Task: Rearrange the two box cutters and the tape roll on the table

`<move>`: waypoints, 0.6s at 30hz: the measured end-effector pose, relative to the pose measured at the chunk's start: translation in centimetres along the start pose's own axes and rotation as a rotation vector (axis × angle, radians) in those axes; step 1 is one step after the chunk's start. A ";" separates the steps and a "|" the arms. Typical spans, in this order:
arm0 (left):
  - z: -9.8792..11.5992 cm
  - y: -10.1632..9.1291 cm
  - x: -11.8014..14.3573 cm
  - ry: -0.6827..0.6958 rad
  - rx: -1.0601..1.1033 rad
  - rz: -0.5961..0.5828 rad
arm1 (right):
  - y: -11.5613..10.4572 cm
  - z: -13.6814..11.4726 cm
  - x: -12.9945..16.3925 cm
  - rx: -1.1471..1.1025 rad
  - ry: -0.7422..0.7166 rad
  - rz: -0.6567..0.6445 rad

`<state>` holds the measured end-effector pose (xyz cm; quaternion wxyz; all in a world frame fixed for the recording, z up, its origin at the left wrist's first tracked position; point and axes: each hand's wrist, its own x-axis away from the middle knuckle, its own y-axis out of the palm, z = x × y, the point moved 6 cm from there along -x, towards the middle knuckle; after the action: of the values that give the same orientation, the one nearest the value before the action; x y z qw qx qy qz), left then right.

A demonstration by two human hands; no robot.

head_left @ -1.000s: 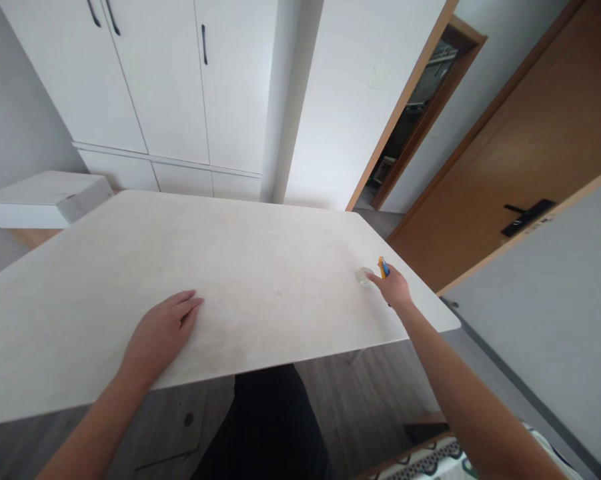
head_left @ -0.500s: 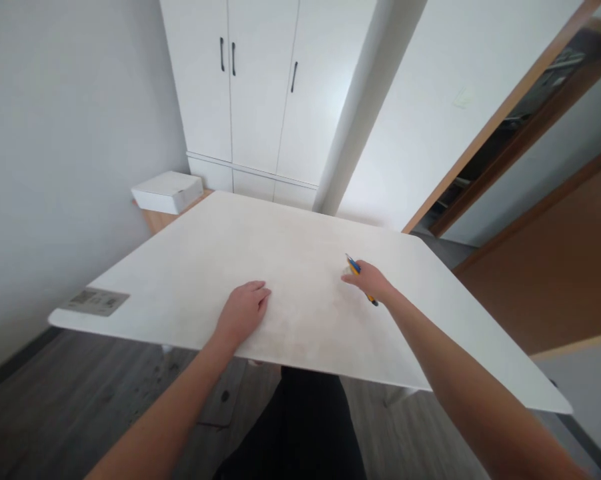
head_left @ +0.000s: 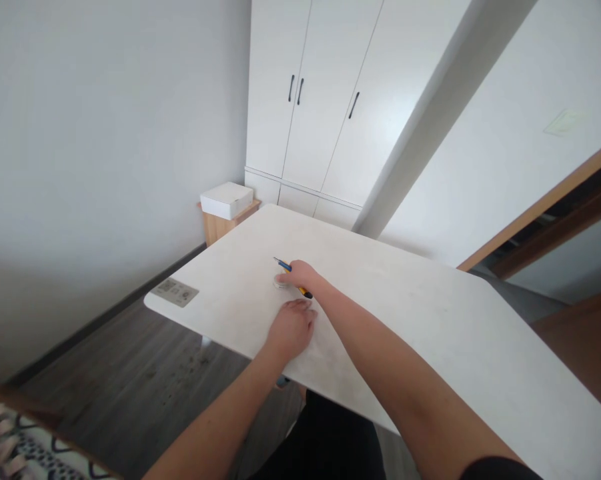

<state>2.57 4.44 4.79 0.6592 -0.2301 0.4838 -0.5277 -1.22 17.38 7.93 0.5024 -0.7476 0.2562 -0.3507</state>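
My right hand (head_left: 303,275) is closed around a slim blue-and-yellow tool (head_left: 284,265) with a thin pointed tip and a black end. Whether this is one tool or two side by side I cannot tell. Under its fingers is a small whitish round thing (head_left: 279,283), perhaps a roll of tape, at or just above the tabletop. My left hand (head_left: 293,328) lies palm down on the white table (head_left: 410,313), close below the right hand, fingers loosely stretched and holding nothing I can see.
A grey printed label (head_left: 175,292) is stuck at the table's left corner. Beyond it, a white box (head_left: 227,200) sits on a wooden stand (head_left: 220,227). White cabinets (head_left: 325,100) and a grey pipe (head_left: 440,113) stand behind. Patterned fabric (head_left: 40,443) shows at lower left.
The view has turned left. My right hand has moved left across the table with the blue-and-yellow tool, now just beyond my left hand, which still rests on the table.
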 end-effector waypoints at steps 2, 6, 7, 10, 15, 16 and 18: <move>-0.1 0.2 0.0 -0.001 0.000 0.005 | -0.1 0.7 -0.1 -0.028 0.056 0.009; -0.2 0.2 0.1 -0.010 0.003 0.003 | -0.6 2.0 -0.4 -0.044 0.139 0.065; -0.1 0.1 0.1 -0.013 0.005 -0.001 | -0.7 2.1 -0.4 -0.049 0.161 0.085; 0.0 0.0 0.1 -0.029 0.021 -0.008 | -1.6 1.4 -0.7 -0.067 0.193 0.181; 0.2 -0.5 0.0 -0.055 0.075 -0.005 | -1.5 -3.1 -2.1 -0.148 0.111 0.197; 0.2 -0.7 0.0 -0.056 0.092 0.000 | -1.1 -4.1 -2.4 -0.181 0.100 0.182; 0.2 -1.0 0.2 -0.070 0.131 0.028 | 0.0 -6.2 -2.9 -0.237 0.038 0.140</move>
<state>2.22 3.86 5.62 0.6967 -0.1979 0.4279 -0.5406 -7.88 16.03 8.68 0.4287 -0.7754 0.3567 -0.2962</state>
